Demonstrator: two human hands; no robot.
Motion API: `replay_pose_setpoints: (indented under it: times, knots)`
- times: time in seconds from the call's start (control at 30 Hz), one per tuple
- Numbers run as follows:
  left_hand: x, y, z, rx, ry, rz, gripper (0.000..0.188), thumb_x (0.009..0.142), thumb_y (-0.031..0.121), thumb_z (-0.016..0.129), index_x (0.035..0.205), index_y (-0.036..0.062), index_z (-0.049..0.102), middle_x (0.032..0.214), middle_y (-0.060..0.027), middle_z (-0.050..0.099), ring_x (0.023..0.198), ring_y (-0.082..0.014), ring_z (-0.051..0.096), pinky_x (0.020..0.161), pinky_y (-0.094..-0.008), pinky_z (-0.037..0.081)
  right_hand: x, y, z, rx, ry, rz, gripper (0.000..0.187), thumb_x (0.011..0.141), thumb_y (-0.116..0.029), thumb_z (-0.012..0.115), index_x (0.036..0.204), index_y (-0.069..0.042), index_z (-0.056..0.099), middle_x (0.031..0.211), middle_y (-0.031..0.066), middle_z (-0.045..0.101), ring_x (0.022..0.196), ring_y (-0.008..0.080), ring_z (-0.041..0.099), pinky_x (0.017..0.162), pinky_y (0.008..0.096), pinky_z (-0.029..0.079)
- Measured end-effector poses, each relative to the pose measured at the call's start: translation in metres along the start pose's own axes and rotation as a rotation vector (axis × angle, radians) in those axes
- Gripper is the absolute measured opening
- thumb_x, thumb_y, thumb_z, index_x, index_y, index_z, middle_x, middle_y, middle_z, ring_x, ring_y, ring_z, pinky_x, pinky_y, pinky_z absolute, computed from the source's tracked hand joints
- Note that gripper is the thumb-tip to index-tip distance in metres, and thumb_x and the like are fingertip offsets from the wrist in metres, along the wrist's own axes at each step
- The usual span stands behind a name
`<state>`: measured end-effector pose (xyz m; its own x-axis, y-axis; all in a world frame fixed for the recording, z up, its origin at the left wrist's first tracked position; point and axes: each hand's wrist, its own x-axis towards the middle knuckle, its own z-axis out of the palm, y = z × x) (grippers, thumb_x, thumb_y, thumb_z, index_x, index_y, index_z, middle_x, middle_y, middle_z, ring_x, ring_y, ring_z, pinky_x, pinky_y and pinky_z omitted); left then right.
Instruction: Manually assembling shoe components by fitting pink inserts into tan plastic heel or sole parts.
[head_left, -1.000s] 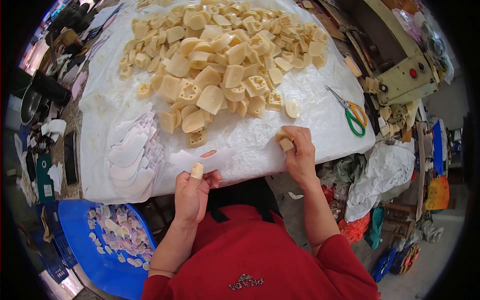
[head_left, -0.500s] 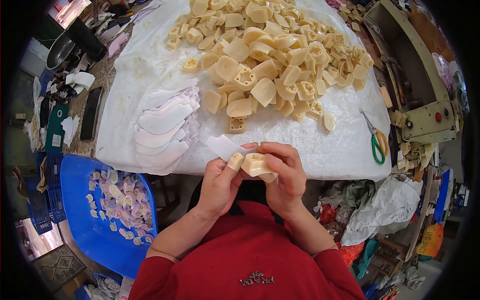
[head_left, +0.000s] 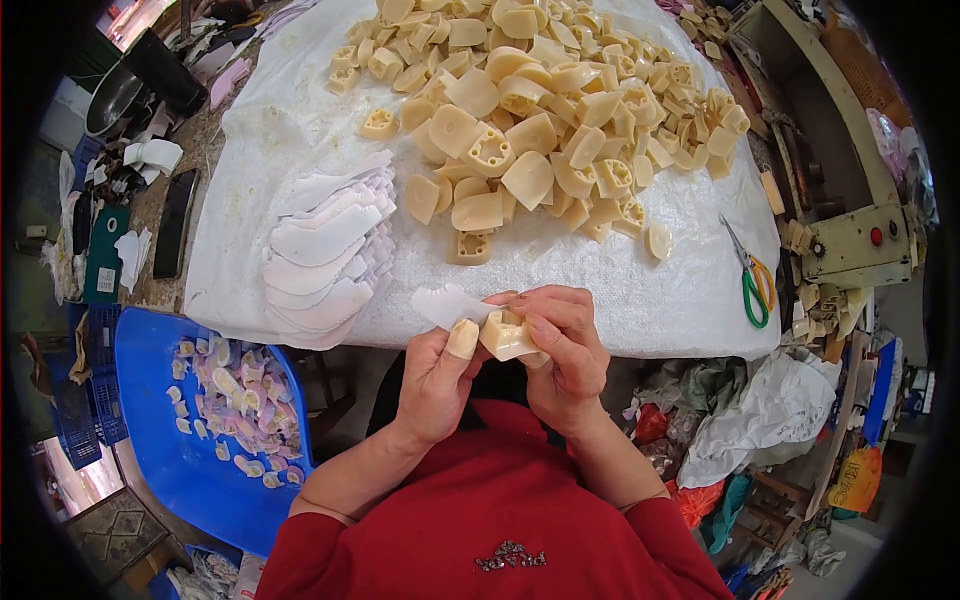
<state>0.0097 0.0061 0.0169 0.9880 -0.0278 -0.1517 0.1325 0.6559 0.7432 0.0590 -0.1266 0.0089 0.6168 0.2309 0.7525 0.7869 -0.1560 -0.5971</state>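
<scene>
At the table's front edge, my hands meet around a beige moulded shoe heel (head_left: 508, 339). My right hand (head_left: 568, 360) grips it between thumb and fingers, its hollow side partly showing. A white cut strip of covering (head_left: 447, 304) runs behind the heel and sticks out past my left thumb. My left hand (head_left: 430, 390) is closed on that strip beside the heel; a pale cover wraps its thumb tip. The strip's right end is hidden by my fingers. Ahead lies a large heap of similar heels (head_left: 530, 180), and to the left a fanned stack of white strips (head_left: 322, 240).
A blue tub (head_left: 160, 440) with covered pieces stands low at the left. Scissors (head_left: 750, 280) with green and orange handles lie at the table's right. A dark phone (head_left: 176, 225) rests at the left side, and a metal machine (head_left: 855, 240) stands at the right.
The heel has tilted slightly in my fingers, and the white strip has turned a little with it. My left thumb has shifted more upright beside the heel. The view has moved slightly.
</scene>
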Motion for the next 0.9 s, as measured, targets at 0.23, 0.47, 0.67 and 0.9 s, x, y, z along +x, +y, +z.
replay_pose_setpoints:
  times: [0.23,0.47,0.67,0.9]
  knots:
    - [0.003,-0.002,0.003,0.203,0.061,0.200,0.042,0.098,0.029,0.042,0.111,-0.0089,0.056,0.107,-0.0100,0.062,0.093,-0.0136,0.059,0.082,-0.0260,0.046,0.008,0.002,0.002,-0.230,-0.012,-0.047,0.038,0.063,0.000,0.069,0.098,-0.010,0.058,0.094,0.0043,0.062,0.083,0.0236,0.053,0.075,0.0388,0.036]
    - [0.011,0.026,-0.007,0.715,0.158,0.289,0.024,0.094,0.011,0.048,0.107,-0.0048,0.060,0.090,-0.0093,0.066,0.080,-0.0122,0.060,0.072,-0.0246,0.047,0.016,0.000,-0.013,-0.482,-0.134,-0.065,0.026,0.064,-0.007,0.064,0.089,-0.014,0.061,0.089,-0.0025,0.060,0.081,0.0200,0.050,0.082,0.0456,0.027]
    - [0.012,0.020,-0.015,0.815,0.092,0.364,0.016,0.089,0.006,0.054,0.099,-0.0027,0.064,0.086,-0.0119,0.065,0.076,-0.0156,0.061,0.068,-0.0260,0.047,0.031,-0.018,-0.013,-0.614,-0.402,0.118,0.020,0.062,-0.009,0.063,0.081,-0.015,0.061,0.079,-0.0012,0.048,0.086,0.0213,0.048,0.087,0.0488,0.023]
    - [0.010,0.012,-0.012,1.099,0.040,0.617,0.017,0.085,0.002,0.058,0.100,-0.0024,0.063,0.086,-0.0135,0.063,0.075,-0.0226,0.061,0.068,-0.0293,0.048,0.031,-0.015,-0.015,-0.594,-0.512,0.088,0.022,0.060,-0.005,0.062,0.081,-0.013,0.059,0.078,0.0017,0.047,0.082,0.0214,0.048,0.083,0.0469,0.025]
